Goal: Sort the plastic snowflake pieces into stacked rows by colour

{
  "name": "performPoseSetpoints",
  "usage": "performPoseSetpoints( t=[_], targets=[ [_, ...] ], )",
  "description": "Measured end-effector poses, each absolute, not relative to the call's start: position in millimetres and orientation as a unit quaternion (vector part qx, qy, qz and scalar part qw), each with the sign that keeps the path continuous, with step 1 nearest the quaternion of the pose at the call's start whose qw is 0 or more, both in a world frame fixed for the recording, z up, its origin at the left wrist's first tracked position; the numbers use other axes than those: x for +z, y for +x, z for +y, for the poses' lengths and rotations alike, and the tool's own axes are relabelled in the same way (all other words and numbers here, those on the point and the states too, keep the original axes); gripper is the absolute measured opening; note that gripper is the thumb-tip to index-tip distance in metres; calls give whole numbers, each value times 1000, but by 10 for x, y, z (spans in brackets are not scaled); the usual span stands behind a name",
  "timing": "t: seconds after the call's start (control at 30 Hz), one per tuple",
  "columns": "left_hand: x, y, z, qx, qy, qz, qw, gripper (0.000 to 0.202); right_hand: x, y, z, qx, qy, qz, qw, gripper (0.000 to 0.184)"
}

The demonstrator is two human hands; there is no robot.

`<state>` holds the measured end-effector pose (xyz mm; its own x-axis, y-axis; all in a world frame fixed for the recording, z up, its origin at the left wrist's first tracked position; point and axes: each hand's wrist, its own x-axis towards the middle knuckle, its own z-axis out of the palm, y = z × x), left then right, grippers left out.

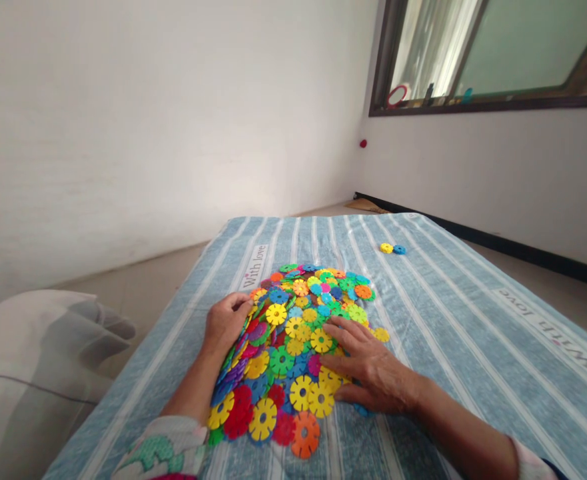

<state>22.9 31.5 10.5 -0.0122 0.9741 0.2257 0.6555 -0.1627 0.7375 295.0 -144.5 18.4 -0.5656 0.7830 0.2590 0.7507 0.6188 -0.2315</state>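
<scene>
A heap of colourful notched plastic snowflake discs (282, 360) lies on a striped blue-and-white cloth (413, 320). At the heap's upper left edge is my left hand (226, 322), its fingers curled in and its fingertips against the discs. What they pinch, if anything, is too small to make out. My right hand (373, 367) rests palm down on the heap's right side, fingers spread over yellow and green discs. An orange disc (306, 434) lies flat at the near edge. Farther off, a yellow disc (386, 248) and a blue disc (399, 250) sit together, apart from the heap.
The cloth-covered table runs away from me towards a white wall (173, 120). Sheer pale fabric (48, 373) stands on the left, beside the table. At the upper right is a window ledge (493, 104) with a red-rimmed mirror (398, 96) and small bottles.
</scene>
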Motion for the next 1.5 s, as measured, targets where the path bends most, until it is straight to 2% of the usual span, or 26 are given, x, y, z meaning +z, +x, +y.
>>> performPoseSetpoints(
  t=[0.33,0.47,0.53,0.63,0.77,0.87,1.0,1.1,1.23,1.5],
  targets=[
    [36,194,363,363,675,604,216,33,134,2984,-1448,63,-410,-877,242,42],
    [62,204,348,363,674,606,215,32,156,2960,-1474,98,-391,-872,277,25],
    [75,213,339,365,672,607,216,32,164,2953,-1473,125,-376,-865,306,17],
    [85,222,334,363,670,610,218,32,149,3009,-1427,165,-373,-832,377,17],
    [94,221,333,361,667,614,219,31,60,3265,-1287,165,-474,-714,488,18],
    [117,223,328,364,665,615,216,29,-40,3531,-1172,126,-569,-616,530,20],
    [149,229,324,361,665,619,210,27,-158,3796,-1079,93,-648,-543,525,22],
    [158,221,327,361,669,616,203,27,-208,3875,-1054,90,-684,-535,488,22],
    [155,199,339,353,670,623,197,27,-240,3904,-1034,67,-702,-562,432,25],
    [167,196,359,342,666,631,202,27,-275,4011,-1012,34,-717,-582,383,30]
  ],
)
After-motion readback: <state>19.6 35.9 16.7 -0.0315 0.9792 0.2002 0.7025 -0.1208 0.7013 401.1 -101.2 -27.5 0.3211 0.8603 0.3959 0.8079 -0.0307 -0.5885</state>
